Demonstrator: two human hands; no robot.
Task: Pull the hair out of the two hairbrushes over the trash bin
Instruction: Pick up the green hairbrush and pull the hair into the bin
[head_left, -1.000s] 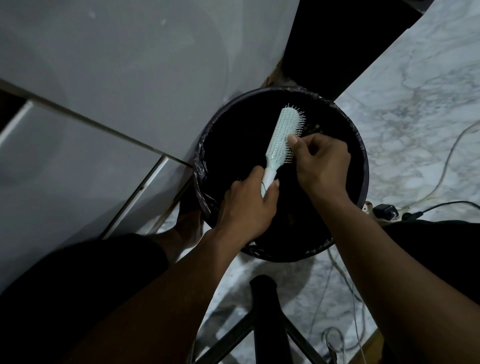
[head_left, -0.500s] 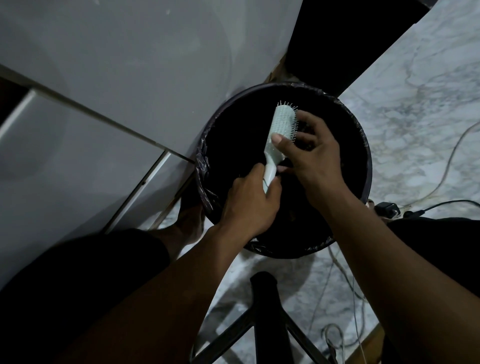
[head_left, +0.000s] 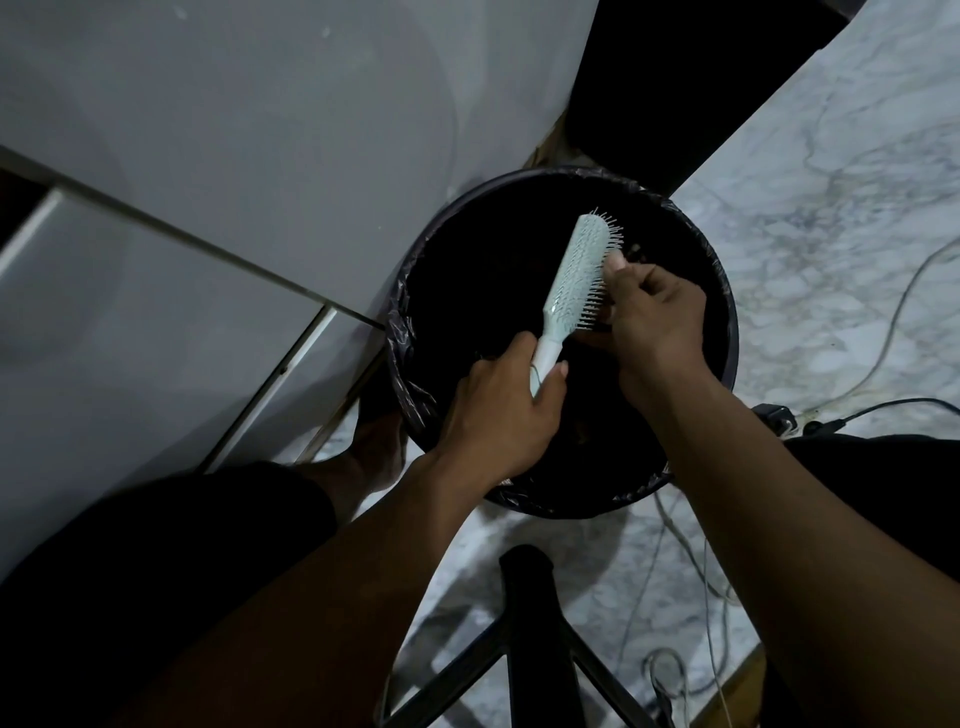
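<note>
Holding a pale green hairbrush over the round black trash bin, the person uses both hands. The left hand is closed tight around the handle, with the thumb lying along its side. The brush points up and away from the person, tilted a bit to the right, and its bristles face right. The right hand is at those bristles, about halfway along the brush head. Its fingers are curled in and its thumb presses on the bristle tips, so it pinches the brush there. It is too dark to tell if any hair is caught between the fingers. The whole brush is above the open mouth of the bin, not touching the rim. A black bag lines the bin and folds over its edge. The bin stands on a white marble floor, right beside a big white cupboard. A bare foot rests on the floor just left of the bin. Thin cords lie on the floor to the right. A black stand is near the person, between the two arms.
</note>
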